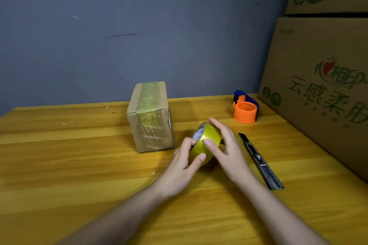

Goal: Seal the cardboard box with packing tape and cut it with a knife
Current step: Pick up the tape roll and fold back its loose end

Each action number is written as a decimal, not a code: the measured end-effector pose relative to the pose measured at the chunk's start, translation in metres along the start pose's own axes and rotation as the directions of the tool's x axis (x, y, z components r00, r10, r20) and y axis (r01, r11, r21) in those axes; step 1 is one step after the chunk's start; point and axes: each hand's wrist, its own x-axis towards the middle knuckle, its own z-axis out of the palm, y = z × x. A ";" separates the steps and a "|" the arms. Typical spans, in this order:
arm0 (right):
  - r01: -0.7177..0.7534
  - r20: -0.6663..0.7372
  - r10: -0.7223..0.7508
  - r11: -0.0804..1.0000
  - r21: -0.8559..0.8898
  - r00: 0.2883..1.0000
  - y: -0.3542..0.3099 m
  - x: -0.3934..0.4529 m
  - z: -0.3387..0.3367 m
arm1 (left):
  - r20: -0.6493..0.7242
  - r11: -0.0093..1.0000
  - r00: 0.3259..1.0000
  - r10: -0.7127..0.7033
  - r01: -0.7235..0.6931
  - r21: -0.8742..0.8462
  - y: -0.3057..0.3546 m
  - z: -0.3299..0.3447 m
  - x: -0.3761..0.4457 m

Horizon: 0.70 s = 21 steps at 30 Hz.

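Head view is showing both hands meeting over the table: the left hand is gripping the yellow tape roll, while the right hand is resting straight fingers on it, perhaps hunting the tape end. At 3 o'clock the knife is lying untouched. At 10 o'clock the cardboard box is standing, seemingly already carrying tape; fresh taping and cutting are remaining. At 1 o'clock an orange dispenser is sitting.

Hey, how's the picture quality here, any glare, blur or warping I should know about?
Head view: dim, soft light; mild glare streaks on the wooden table and a sheen on the yellow tape roll between the left hand and right hand; the small cardboard box print is blurred; wide-angle warping bends the table edges.
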 end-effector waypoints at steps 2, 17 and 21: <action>0.004 0.052 -0.005 1.000 0.022 0.999 -0.003 -0.002 0.003 | -0.024 0.994 0.999 -0.021 0.018 -0.104 -0.001 -0.003 -0.002; 0.220 0.168 -0.206 0.973 -0.069 0.964 -0.018 -0.008 0.013 | 0.035 0.758 0.953 -0.300 0.260 -0.598 -0.006 -0.017 0.016; 0.224 0.175 -0.201 0.966 -0.126 0.964 -0.019 -0.009 0.014 | 0.066 0.699 0.966 -0.249 0.227 -0.679 -0.008 -0.010 0.024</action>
